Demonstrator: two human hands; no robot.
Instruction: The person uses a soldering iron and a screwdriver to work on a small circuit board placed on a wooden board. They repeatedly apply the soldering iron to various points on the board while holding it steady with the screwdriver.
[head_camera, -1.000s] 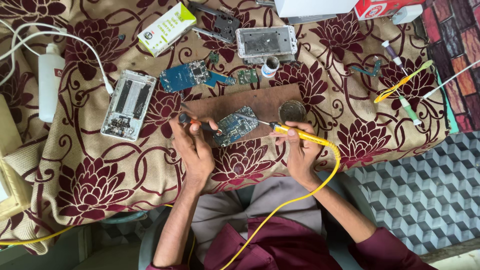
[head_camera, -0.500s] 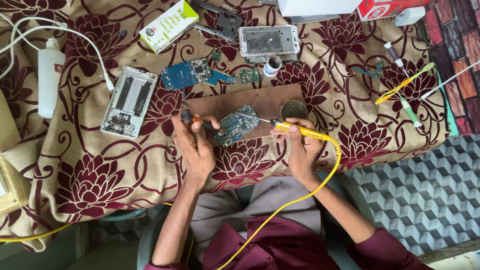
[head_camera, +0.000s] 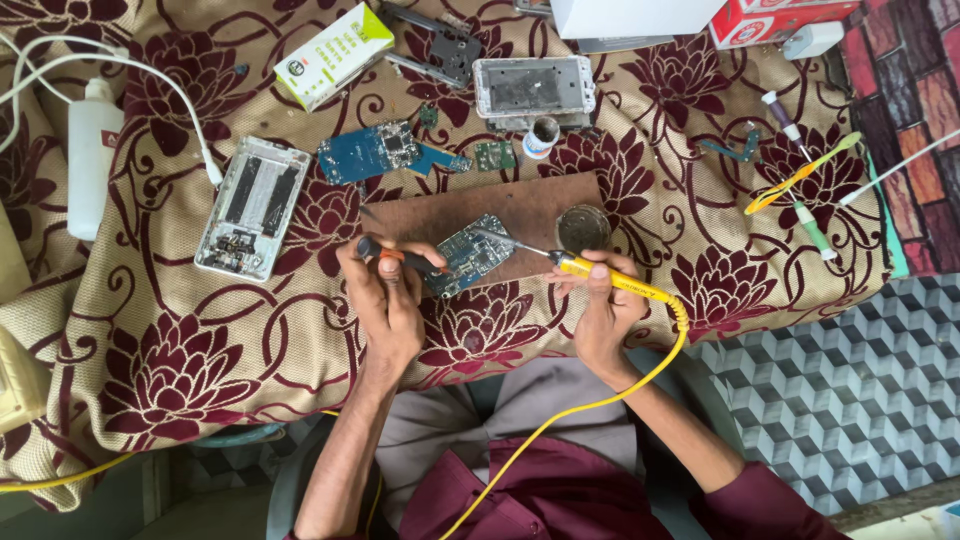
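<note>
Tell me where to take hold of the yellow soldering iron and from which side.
Grip the yellow soldering iron on its yellow handle, coming from the cord end on the person's right, as the right hand does. The bare metal tip points left at the circuit board, so fingers belong behind it.

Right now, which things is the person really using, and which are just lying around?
Using: left hand with small tool, right hand with yellow soldering iron, circuit board, brown mat.

Lying about: white bottle, phone frame, blue board, green-and-white box.
</note>
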